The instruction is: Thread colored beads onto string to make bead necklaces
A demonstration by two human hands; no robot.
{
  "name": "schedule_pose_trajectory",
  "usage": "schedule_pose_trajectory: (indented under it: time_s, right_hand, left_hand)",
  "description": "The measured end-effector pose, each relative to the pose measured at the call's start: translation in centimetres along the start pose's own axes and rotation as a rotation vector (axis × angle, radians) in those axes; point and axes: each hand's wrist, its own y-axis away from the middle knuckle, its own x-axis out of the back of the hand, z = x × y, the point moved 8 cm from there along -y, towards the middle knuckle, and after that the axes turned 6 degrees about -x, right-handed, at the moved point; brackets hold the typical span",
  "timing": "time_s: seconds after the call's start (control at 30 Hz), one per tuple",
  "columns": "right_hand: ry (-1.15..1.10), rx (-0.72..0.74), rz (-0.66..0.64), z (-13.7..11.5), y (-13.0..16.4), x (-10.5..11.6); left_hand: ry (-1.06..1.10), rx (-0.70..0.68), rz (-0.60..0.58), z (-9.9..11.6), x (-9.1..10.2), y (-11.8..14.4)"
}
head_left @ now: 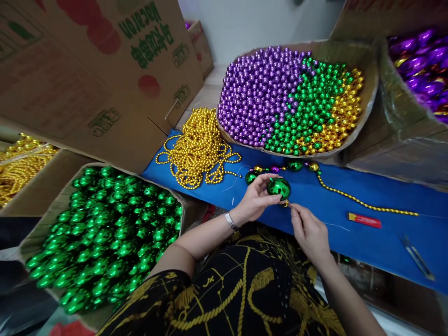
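My left hand holds a large shiny green oval bead by its side, just above the blue table. My right hand pinches something small and thin at the bead's lower right end, likely a thread or needle. A partly strung strand runs from the green bead over mixed green, purple and gold beads, then continues as small gold beads to the right across the table.
A box of green oval beads sits at my left. A heap of gold bead strands lies on the table. Behind it, a box holds purple, green and gold round beads. A red lighter and snips lie at right.
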Motion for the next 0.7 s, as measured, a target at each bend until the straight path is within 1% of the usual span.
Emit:
schedule_pose_trajectory:
  time_s: [0.1, 0.2, 0.33, 0.53, 0.63, 0.7]
  right_hand:
    - [0.024, -0.035, -0.058, 0.5, 0.0, -0.4]
    - [0.005, -0.05, -0.078, 0.9, 0.2, -0.6]
    - [-0.019, -0.006, -0.05, 0.9, 0.1, -0.1]
    - [0.001, 0.065, 0.016, 1.0, -0.1, 0.8]
    - [-0.019, 0.067, 0.017, 1.1, -0.1, 0.8]
    - [-0.048, 0.042, 0.004, 1.1, 0.0, 0.8]
  left_hand:
    - [-0.008, -0.013, -0.004, 0.0, 0.0, -0.3]
    - [0.004, 0.004, -0.007, -0.1, 0.0, -0.6]
    - [0.033, 0.031, 0.002, -0.1, -0.5, -0.7]
    - [0.053, 0.033, -0.01, -0.1, -1.0, -1.1]
    - [0.034, 0.031, -0.033, -0.4, -1.0, -1.2]
    - [-0.016, 0.024, -0.067, -0.6, -1.2, -1.2]
